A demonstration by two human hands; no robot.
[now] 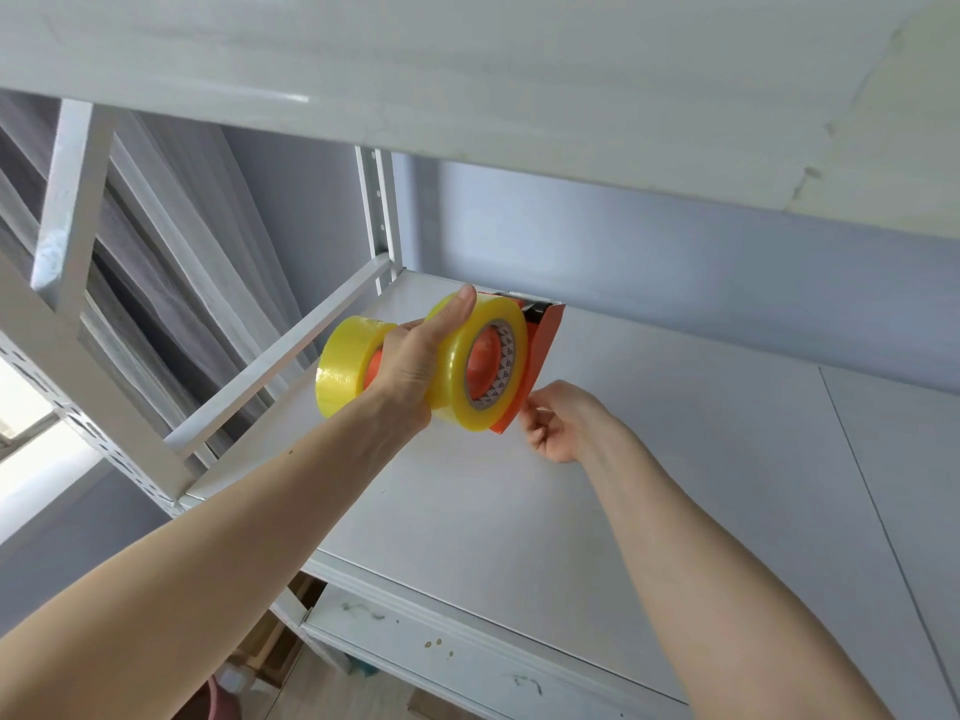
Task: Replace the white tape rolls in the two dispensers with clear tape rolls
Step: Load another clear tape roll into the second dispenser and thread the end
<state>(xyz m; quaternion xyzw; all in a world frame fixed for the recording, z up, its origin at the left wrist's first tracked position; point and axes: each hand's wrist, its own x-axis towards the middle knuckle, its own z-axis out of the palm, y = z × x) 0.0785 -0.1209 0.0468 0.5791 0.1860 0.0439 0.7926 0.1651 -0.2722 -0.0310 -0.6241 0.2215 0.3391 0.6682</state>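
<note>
Left hand (415, 361) grips two orange dispensers (540, 350) with clear rolls (457, 366) above shelf (623, 459). Right hand (558, 423), curled, seems to pinch dispenser's lower edge. Advice: steady both, set flat, release gently.

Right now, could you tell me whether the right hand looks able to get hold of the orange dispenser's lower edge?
Probably yes: the right hand is already at the orange dispenser, fingertips by its lower corner, with nothing between them. The left hand grips higher up, across the clear tape roll.
</note>
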